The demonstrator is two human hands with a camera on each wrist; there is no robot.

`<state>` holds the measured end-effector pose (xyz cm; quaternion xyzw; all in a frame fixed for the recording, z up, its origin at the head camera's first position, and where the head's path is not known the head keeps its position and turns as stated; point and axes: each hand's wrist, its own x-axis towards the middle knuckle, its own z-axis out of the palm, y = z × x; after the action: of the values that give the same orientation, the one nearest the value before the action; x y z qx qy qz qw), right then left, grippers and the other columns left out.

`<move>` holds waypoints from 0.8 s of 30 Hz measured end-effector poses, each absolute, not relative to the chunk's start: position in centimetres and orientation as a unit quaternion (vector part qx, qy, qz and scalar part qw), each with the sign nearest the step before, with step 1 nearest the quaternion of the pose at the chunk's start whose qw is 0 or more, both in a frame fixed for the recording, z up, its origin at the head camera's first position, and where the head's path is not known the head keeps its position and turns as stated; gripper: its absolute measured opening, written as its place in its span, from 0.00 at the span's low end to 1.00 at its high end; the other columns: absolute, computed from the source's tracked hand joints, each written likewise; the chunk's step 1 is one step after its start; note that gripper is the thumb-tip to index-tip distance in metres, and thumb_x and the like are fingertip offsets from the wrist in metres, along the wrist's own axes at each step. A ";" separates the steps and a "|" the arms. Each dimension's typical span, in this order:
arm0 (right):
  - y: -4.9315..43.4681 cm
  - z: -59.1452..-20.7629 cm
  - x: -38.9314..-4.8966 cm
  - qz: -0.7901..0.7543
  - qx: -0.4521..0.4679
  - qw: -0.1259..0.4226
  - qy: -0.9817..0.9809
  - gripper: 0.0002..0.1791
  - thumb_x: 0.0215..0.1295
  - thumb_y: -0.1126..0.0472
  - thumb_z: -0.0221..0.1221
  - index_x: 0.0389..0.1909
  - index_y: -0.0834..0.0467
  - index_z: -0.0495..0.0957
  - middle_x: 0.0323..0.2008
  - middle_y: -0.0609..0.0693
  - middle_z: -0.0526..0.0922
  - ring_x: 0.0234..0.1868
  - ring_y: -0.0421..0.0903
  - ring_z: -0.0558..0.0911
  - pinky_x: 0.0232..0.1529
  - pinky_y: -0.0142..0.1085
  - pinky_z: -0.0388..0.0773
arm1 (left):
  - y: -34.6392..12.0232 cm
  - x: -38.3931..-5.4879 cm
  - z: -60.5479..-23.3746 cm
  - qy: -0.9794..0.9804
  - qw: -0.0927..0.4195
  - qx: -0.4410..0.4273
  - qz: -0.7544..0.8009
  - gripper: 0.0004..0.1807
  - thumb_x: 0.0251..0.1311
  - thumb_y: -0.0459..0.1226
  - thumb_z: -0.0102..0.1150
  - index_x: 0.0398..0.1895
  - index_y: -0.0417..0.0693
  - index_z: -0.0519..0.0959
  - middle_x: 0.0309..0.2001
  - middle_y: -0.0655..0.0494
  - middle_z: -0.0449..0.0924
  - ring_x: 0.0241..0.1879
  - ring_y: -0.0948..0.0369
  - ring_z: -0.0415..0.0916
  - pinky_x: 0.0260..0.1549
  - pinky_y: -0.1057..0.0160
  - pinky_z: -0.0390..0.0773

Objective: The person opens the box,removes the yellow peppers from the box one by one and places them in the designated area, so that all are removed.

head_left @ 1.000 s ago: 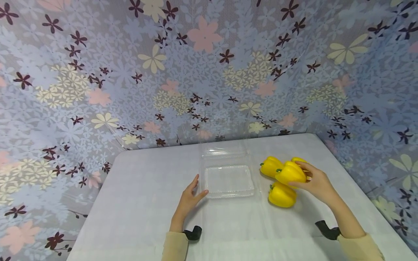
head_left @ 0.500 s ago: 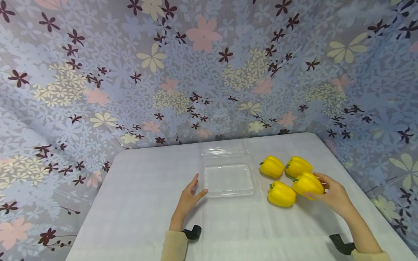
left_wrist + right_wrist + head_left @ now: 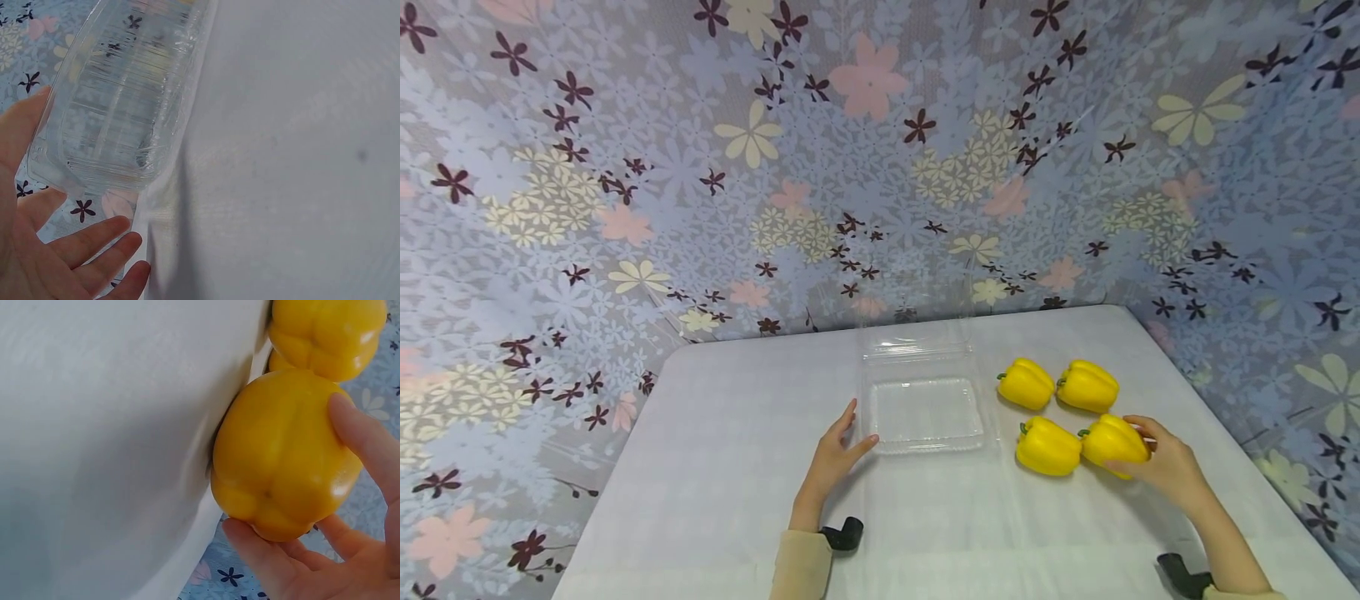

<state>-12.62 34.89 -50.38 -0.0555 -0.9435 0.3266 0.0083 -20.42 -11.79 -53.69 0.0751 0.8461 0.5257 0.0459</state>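
My right hand (image 3: 1172, 468) grips a yellow bell pepper (image 3: 1112, 442) at the front right of the group, its thumb and fingers on either side. In the right wrist view this bell pepper (image 3: 281, 456) sits low against the white cloth, its lobed end toward the palm. Its green stem points left, right beside another yellow bell pepper (image 3: 1047, 447). My left hand (image 3: 835, 458) is at the near left side of a clear plastic clamshell container (image 3: 925, 450), fingers spread and extended. In the left wrist view its fingertips lie around the container's corner (image 3: 47, 165).
Two more yellow bell peppers, one back left (image 3: 1026, 385) and one back right (image 3: 1087, 387), lie on the white-covered table (image 3: 722, 467). The container's clear lid (image 3: 917, 337) stands raised at the back. A floral curtain (image 3: 880, 167) hangs behind the table.
My right hand has carried its bell pepper right and toward me, from above the others down to the front right of the group. My left hand and the container have stayed put.
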 end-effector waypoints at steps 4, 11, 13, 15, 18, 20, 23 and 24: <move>35.1 -50.6 -12.8 0.331 -0.051 0.000 -0.942 0.47 0.48 0.52 0.71 0.62 0.71 0.59 0.56 0.81 0.66 0.51 0.75 0.71 0.46 0.64 0.75 | -11.7 -20.5 -53.7 0.846 0.046 0.078 0.526 0.43 0.57 0.49 0.63 0.74 0.54 0.56 0.70 0.39 0.61 0.69 0.42 0.60 0.66 0.42 0.64; 35.0 -50.7 -13.0 0.342 -0.043 -0.009 -0.939 0.47 0.49 0.54 0.71 0.62 0.73 0.57 0.54 0.81 0.66 0.50 0.72 0.71 0.47 0.64 0.74 | -11.7 -20.6 -53.8 0.846 0.045 0.082 0.525 0.43 0.58 0.49 0.63 0.74 0.54 0.55 0.70 0.39 0.61 0.69 0.43 0.60 0.67 0.43 0.64; 34.9 -50.6 -13.1 0.340 -0.037 -0.006 -0.940 0.47 0.49 0.55 0.71 0.61 0.74 0.57 0.53 0.81 0.67 0.50 0.72 0.72 0.47 0.63 0.74 | -11.8 -20.6 -53.8 0.847 0.044 0.083 0.523 0.43 0.57 0.50 0.63 0.74 0.54 0.55 0.70 0.39 0.61 0.69 0.43 0.60 0.66 0.43 0.64; 34.8 -50.5 -13.2 0.339 -0.029 -0.004 -0.940 0.46 0.49 0.55 0.71 0.61 0.74 0.57 0.53 0.81 0.67 0.50 0.72 0.72 0.47 0.63 0.73 | -11.8 -20.6 -53.8 0.849 0.040 0.087 0.519 0.43 0.58 0.49 0.63 0.74 0.53 0.56 0.70 0.39 0.61 0.69 0.42 0.60 0.66 0.42 0.64; 34.6 -50.2 -13.3 0.335 -0.025 -0.008 -0.942 0.46 0.52 0.53 0.69 0.61 0.75 0.57 0.53 0.81 0.67 0.50 0.72 0.71 0.48 0.64 0.72 | -11.9 -20.6 -53.8 0.856 0.034 0.094 0.508 0.42 0.58 0.50 0.62 0.74 0.52 0.56 0.71 0.41 0.59 0.69 0.42 0.59 0.66 0.43 0.64; 34.4 -49.8 -13.4 0.332 -0.033 -0.010 -0.943 0.45 0.56 0.50 0.66 0.61 0.76 0.56 0.53 0.81 0.65 0.51 0.73 0.70 0.48 0.65 0.72 | -12.0 -20.6 -53.7 0.860 0.029 0.100 0.500 0.41 0.59 0.50 0.61 0.73 0.51 0.57 0.71 0.41 0.60 0.69 0.41 0.59 0.67 0.43 0.63; 33.7 -49.1 -13.7 0.326 -0.057 0.014 -0.944 0.42 0.63 0.47 0.60 0.61 0.77 0.57 0.54 0.80 0.64 0.52 0.74 0.67 0.49 0.66 0.70 | -12.4 -20.8 -53.3 0.864 0.027 0.097 0.494 0.38 0.62 0.52 0.57 0.72 0.51 0.58 0.71 0.41 0.60 0.70 0.41 0.57 0.68 0.42 0.60; 33.3 -48.8 -13.9 0.326 -0.067 0.026 -0.943 0.41 0.65 0.46 0.58 0.62 0.77 0.57 0.54 0.80 0.63 0.52 0.73 0.67 0.49 0.66 0.70 | -12.5 -20.9 -53.2 0.867 0.022 0.095 0.490 0.37 0.63 0.52 0.55 0.72 0.50 0.59 0.70 0.40 0.61 0.70 0.41 0.57 0.68 0.41 0.59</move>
<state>-13.87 33.31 -48.76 -0.0669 -0.9425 0.3264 0.0256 -20.86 -12.50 -53.16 0.0948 0.8665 0.4896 0.0218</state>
